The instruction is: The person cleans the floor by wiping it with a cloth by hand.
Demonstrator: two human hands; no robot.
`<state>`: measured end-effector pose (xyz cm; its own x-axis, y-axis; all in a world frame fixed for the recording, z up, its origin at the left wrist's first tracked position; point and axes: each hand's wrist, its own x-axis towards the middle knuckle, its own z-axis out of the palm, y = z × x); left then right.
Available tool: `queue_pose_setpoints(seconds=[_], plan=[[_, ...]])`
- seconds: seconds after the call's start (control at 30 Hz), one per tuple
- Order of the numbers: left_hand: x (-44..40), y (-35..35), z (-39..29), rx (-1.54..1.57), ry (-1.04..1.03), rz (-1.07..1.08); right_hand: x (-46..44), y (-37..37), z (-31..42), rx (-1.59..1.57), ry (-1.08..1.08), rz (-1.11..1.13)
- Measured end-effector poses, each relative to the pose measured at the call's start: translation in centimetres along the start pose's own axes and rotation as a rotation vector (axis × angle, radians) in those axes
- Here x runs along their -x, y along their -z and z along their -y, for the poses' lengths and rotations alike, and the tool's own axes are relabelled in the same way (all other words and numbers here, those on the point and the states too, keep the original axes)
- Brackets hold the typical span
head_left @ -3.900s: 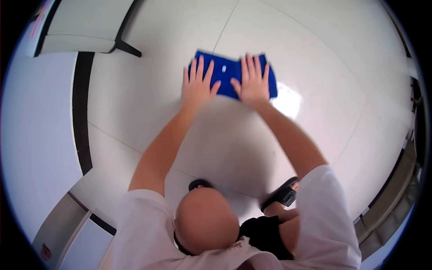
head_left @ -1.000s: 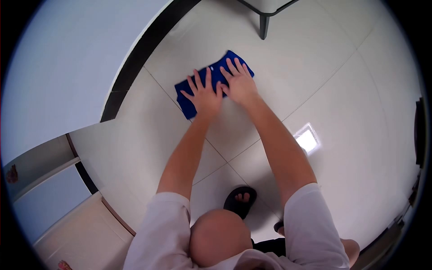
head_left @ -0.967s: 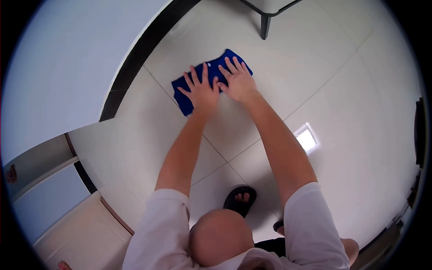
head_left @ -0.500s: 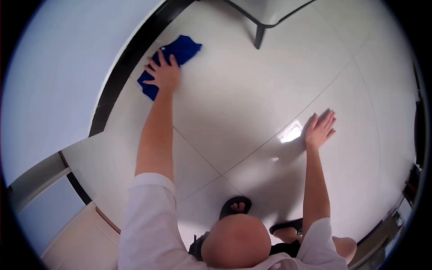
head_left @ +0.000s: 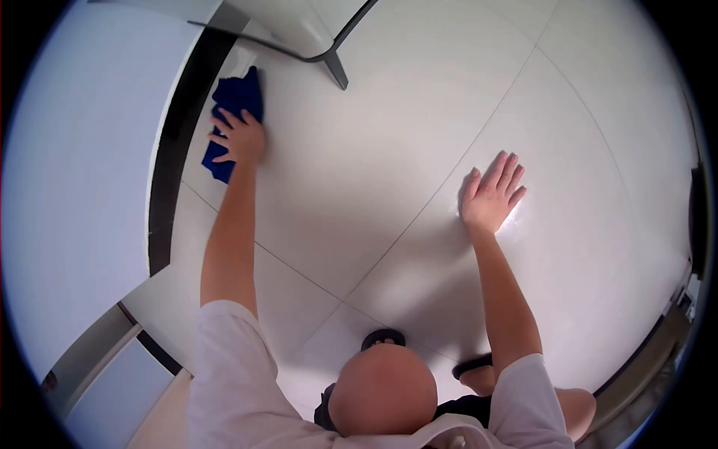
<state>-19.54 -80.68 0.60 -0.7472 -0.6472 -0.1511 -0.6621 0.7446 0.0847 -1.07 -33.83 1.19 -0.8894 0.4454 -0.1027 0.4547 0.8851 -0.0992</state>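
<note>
A crumpled dark blue cloth (head_left: 241,93) lies on the glossy pale tile floor (head_left: 359,150), close to the black skirting at the left. My left hand (head_left: 241,138) presses flat on the cloth with its fingers spread, covering part of it. Farther right, my right hand (head_left: 490,198) rests palm down on the bare tiles, fingers stretched out and nothing under them that I can see. Both arms reach forward from white short sleeves.
Black skirting (head_left: 168,172) runs below a pale wall or panel (head_left: 82,150) on the left. A dark furniture leg (head_left: 338,71) stands on the floor ahead, near the cloth. My knee (head_left: 383,393) and black slippers (head_left: 473,365) are at the bottom.
The view has shifted and turned. My left hand and the cloth now appear nearer the skirting and the furniture leg. The right hand stays flat on the floor.
</note>
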Motion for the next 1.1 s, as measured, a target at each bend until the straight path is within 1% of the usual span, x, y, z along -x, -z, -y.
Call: queue_pose_setpoints(seconds=[0.13,0.23,0.3,0.33,0.37,0.4,0.43,0.5,0.6,0.7,0.73,0.9,1.0,1.07,1.1], plan=[[6.1,-1.3,-4.1,-0.036,-0.229,-0.047,-0.2,0.8,0.0,-0.031,-0.008,0.008],[10.7,-2.8,-5.9,-0.127,-0.389,-0.099,-0.1,0.8,0.0,-0.04,-0.009,0.001],[15.0,-3.6,-6.3,-0.176,-0.552,-0.112,0.0,1.1,0.2,-0.048,-0.015,0.007],[17.7,-3.8,-6.5,-0.154,-0.611,-0.094,0.0,1.0,0.1,-0.049,-0.012,0.0],[20.1,-4.0,-6.5,-0.235,-0.658,-0.054,-0.1,1.1,0.2,-0.052,-0.013,0.006],[22.6,-3.9,-6.9,-0.207,-0.717,-0.034,-0.2,1.4,0.3,-0.058,-0.014,0.011],[24.9,-3.0,-7.6,-0.203,-0.733,0.066,-0.2,1.5,0.2,-0.06,-0.019,0.017],[26.1,-3.3,-8.5,-0.166,-0.753,0.01,-0.4,1.6,0.1,-0.077,-0.021,0.014],[26.0,-2.6,-9.4,-0.23,-0.72,0.111,-0.5,1.7,0.0,-0.084,-0.021,0.027],[25.5,-2.6,-11.5,-0.247,-0.715,0.122,-0.6,1.5,0.0,-0.086,-0.02,0.02],[25.2,-2.9,-12.6,-0.211,-0.697,0.088,-0.5,1.6,0.0,-0.085,-0.021,0.027],[22.7,-5.0,-21.1,-0.072,-0.579,-0.023,-0.5,1.3,-0.2,-0.098,-0.026,0.029],[20.8,-5.2,-28.1,-0.044,-0.459,0.027,-0.6,1.4,-0.3,-0.116,-0.031,0.004],[19.4,-5.9,-32.0,-0.033,-0.458,0.011,-0.5,1.2,-0.3,-0.137,-0.033,-0.004],[19.1,-5.4,-34.0,-0.006,-0.474,0.049,-0.5,1.3,-0.3,-0.143,-0.031,-0.002]])
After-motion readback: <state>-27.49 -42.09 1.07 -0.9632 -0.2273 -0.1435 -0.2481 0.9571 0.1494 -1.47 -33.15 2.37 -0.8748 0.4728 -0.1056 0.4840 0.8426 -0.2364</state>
